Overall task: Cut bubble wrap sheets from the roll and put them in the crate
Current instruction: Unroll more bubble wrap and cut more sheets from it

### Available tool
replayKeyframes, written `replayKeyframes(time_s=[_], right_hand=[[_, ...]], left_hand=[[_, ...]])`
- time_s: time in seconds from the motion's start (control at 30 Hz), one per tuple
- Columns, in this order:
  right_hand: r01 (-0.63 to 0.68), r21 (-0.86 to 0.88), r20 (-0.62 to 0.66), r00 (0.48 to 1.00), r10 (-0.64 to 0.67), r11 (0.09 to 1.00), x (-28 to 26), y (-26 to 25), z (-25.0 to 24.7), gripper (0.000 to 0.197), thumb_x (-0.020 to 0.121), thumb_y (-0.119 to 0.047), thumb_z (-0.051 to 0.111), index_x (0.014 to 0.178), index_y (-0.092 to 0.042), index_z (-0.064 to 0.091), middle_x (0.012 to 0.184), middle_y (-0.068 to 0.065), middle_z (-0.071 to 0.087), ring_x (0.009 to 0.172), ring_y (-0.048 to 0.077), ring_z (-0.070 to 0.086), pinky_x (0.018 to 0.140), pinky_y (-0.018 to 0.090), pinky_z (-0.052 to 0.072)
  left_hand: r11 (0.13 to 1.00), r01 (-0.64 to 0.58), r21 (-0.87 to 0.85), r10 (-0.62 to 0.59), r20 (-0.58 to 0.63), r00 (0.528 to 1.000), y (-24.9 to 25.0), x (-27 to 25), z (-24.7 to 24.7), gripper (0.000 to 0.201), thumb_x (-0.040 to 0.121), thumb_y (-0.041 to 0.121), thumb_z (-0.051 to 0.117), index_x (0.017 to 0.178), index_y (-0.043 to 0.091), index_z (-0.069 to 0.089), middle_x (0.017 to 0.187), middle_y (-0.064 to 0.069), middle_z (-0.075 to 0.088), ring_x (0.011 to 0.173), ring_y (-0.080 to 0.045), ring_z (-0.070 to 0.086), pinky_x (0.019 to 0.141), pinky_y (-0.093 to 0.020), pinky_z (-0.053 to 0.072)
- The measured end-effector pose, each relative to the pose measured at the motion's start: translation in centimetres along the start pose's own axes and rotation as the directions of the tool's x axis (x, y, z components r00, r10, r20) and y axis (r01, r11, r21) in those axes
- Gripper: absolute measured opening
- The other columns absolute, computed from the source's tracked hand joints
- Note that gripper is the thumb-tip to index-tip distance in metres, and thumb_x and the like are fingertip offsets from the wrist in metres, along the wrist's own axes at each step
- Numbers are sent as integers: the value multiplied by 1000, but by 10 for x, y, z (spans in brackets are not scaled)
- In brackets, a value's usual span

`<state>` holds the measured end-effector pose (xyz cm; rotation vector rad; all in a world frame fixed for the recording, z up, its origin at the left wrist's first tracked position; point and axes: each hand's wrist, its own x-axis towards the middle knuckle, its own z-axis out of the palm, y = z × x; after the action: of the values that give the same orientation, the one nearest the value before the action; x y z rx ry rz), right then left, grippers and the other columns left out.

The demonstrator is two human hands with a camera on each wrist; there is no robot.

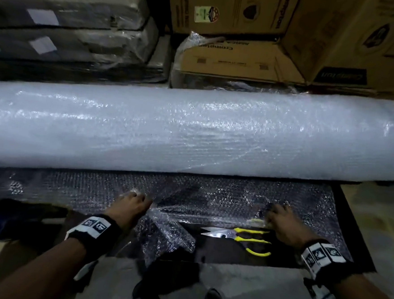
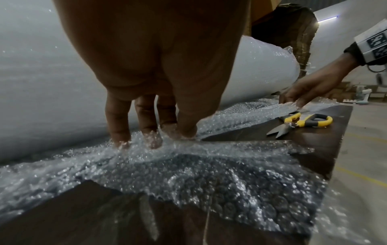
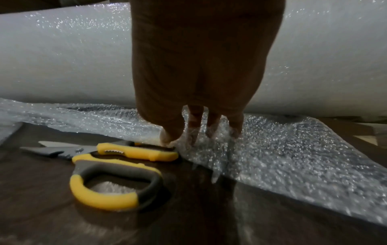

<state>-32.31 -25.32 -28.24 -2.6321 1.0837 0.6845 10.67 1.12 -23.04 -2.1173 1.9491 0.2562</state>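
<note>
A large white bubble wrap roll [image 1: 192,130] lies across the dark table [image 1: 221,253]. From under it a loose bubble wrap sheet [image 1: 223,195] spreads toward me. My left hand [image 1: 142,198] pinches a bunched fold of this sheet [image 2: 188,159] between the thumb and fingers [image 2: 119,132]. My right hand [image 1: 272,213] pinches the sheet's near edge [image 3: 272,149] farther right, with the fingertips [image 3: 167,137] pressed into the wrap. Yellow-handled scissors [image 1: 238,237] lie on the table between my hands, blades slightly apart and pointing left; nothing holds them. They also show as scissors [image 2: 301,122] and scissors [image 3: 117,165].
Cardboard boxes [image 1: 246,36] and dark plastic-wrapped bundles [image 1: 72,23] are stacked behind the roll. The table's right edge [image 1: 360,231] drops to a pale floor [image 1: 387,221]. Its near edge runs just below my wrists. A dark object [image 1: 23,219] sits at the near left.
</note>
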Motion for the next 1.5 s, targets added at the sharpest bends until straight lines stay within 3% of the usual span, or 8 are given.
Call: replayKeyframes(time_s=[0.17, 0.3, 0.4, 0.53, 0.7, 0.83, 1.2, 1.5], right_hand=[[-49, -22, 19, 999, 49, 999, -36, -40, -27, 38, 93, -51, 48, 125, -31, 51, 134, 1, 41, 130, 30, 40, 102, 46, 41], [26, 160, -462, 885, 52, 987, -47, -61, -62, 51, 90, -68, 38, 109, -27, 61, 111, 2, 54, 106, 27, 53, 85, 43, 47], [126, 168, -570, 822, -8, 978, -35, -75, -87, 46, 91, -59, 45, 118, -24, 60, 109, 5, 53, 103, 29, 52, 83, 45, 49], [146, 188, -587, 809, -8, 971, -21, -77, -111, 54, 90, -56, 44, 125, -18, 61, 108, 11, 52, 100, 33, 51, 83, 47, 50], [144, 245, -671, 739, 61, 959, 12, -67, -187, 71, 92, -44, 61, 152, -15, 34, 152, 17, 31, 135, 40, 34, 101, 61, 38], [204, 277, -785, 611, 99, 939, 23, -72, -221, 61, 93, -36, 62, 146, -13, 44, 155, 15, 32, 138, 38, 30, 102, 60, 37], [10, 54, -494, 869, 18, 999, 71, -81, -219, 70, 97, -47, 55, 155, -23, 25, 167, 9, 2, 151, 37, 2, 113, 69, 19], [6, 93, -483, 875, 40, 996, 79, -64, -227, 67, 98, -46, 54, 153, -17, 29, 165, 14, 9, 150, 38, 7, 114, 66, 20]], left_hand=[[999, 36, 4, -36, -16, 999, 12, -8, 7, 28, 90, 21, 68, 115, 12, 63, 108, -12, 64, 95, -36, 61, 75, -47, 52], [1000, -17, -4, 16, -198, 980, 50, 6, -9, 52, 82, 63, 51, 96, 15, 67, 94, -12, 63, 80, -35, 62, 63, -43, 51], [982, -54, -181, 54, -3, 999, 100, 43, -21, 82, 83, 80, 19, 130, 23, 55, 142, -17, 44, 124, -43, 46, 94, -56, 45], [963, 45, -266, 25, 254, 967, 137, 80, -28, 63, 90, 78, 29, 143, 47, 36, 162, -2, 10, 146, -44, 7, 109, -72, 17], [978, 43, -204, 6, 229, 973, 137, 84, -9, 60, 89, 78, 34, 143, 50, 33, 159, -1, 14, 141, -45, 16, 102, -71, 33], [978, 42, -207, 3, 210, 978, 138, 84, -5, 63, 87, 80, 34, 143, 51, 30, 160, 1, 12, 142, -44, 14, 101, -71, 33], [977, 46, -208, -11, 163, 987, 139, 86, 2, 63, 84, 82, 34, 137, 48, 32, 159, 0, 13, 139, -43, 18, 97, -71, 34], [978, 33, -204, 2, 169, 986, 137, 83, 1, 67, 84, 82, 35, 143, 51, 26, 161, 0, 8, 145, -42, 8, 101, -73, 28]])
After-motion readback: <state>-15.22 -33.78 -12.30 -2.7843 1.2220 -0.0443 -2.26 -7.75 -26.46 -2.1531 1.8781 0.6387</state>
